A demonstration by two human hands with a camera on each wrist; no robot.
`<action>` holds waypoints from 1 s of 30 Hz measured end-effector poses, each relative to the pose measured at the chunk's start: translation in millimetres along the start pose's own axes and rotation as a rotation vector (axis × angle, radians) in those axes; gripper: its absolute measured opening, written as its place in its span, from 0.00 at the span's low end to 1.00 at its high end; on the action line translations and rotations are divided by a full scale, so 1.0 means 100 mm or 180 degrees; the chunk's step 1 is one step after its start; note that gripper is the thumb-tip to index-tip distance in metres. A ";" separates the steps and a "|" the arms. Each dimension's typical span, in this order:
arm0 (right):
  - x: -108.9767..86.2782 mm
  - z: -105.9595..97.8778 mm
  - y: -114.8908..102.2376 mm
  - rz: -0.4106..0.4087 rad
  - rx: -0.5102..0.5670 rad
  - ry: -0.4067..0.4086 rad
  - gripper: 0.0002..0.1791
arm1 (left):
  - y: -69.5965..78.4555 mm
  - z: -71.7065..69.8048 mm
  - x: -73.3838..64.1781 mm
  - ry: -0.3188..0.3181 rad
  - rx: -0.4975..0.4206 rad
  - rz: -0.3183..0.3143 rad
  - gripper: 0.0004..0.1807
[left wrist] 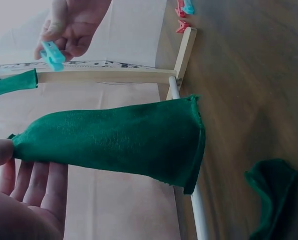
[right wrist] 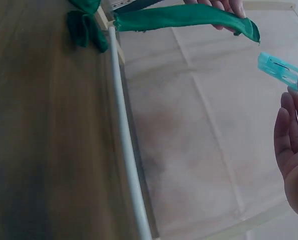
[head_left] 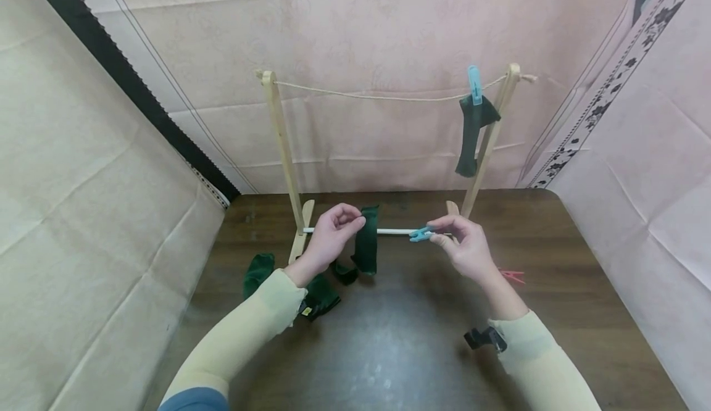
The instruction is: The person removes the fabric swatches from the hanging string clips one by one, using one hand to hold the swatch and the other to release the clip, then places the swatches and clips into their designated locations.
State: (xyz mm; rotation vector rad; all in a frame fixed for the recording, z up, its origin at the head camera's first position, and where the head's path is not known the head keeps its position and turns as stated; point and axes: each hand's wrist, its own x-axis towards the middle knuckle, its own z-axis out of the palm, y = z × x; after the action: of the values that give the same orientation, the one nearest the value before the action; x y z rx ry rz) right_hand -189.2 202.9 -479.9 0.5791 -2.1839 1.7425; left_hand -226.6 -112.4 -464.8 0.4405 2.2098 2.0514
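My left hand (head_left: pixel 336 229) pinches the top end of a green strip of cloth (head_left: pixel 366 241), which hangs down in front of the white bar. In the left wrist view this cloth (left wrist: pixel 113 145) shows a hemmed lower end. To the right, my right hand (head_left: pixel 463 245) grips a light blue clothespin (head_left: pixel 422 234) between thumb and fingers. In the right wrist view the clothespin (right wrist: pixel 278 70) points toward the cloth's held end, with a gap between them. Another green cloth (head_left: pixel 471 133) hangs from the rope (head_left: pixel 378 97), held by a blue clothespin (head_left: pixel 474 84).
A wooden frame with a left post (head_left: pixel 286 145), a right post (head_left: pixel 491 145) and a white bar (head_left: pixel 395 231) stands at the table's back. More green cloth (head_left: pixel 258 273) lies under my left forearm. Red clothespins (head_left: pixel 512 276) lie behind my right wrist.
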 end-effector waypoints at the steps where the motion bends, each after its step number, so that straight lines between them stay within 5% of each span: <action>1: -0.02 0.00 0.02 0.0042 -0.0004 0.0003 0.14 | 0.00 0.00 -0.01 -0.0017 0.0000 -0.0008 0.09; 15: -0.24 -0.11 0.24 0.0463 -0.0216 -0.0071 0.12 | -0.13 0.07 -0.15 -0.0493 0.0255 -0.0140 0.08; 22: -0.31 -0.15 0.29 0.0503 -0.0311 -0.0193 0.11 | -0.27 0.05 -0.22 -0.0717 0.0239 -0.0408 0.09; 30: -0.35 -0.18 0.36 0.0534 -0.0312 -0.0267 0.12 | -0.48 0.02 -0.25 -0.1047 0.0558 -0.0653 0.11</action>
State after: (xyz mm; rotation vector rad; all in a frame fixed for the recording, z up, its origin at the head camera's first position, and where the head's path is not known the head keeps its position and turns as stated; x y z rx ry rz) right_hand -175.7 231.5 -522.8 0.4648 -2.4235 1.7074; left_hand -209.1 -120.1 -515.8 0.5011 2.1393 1.5648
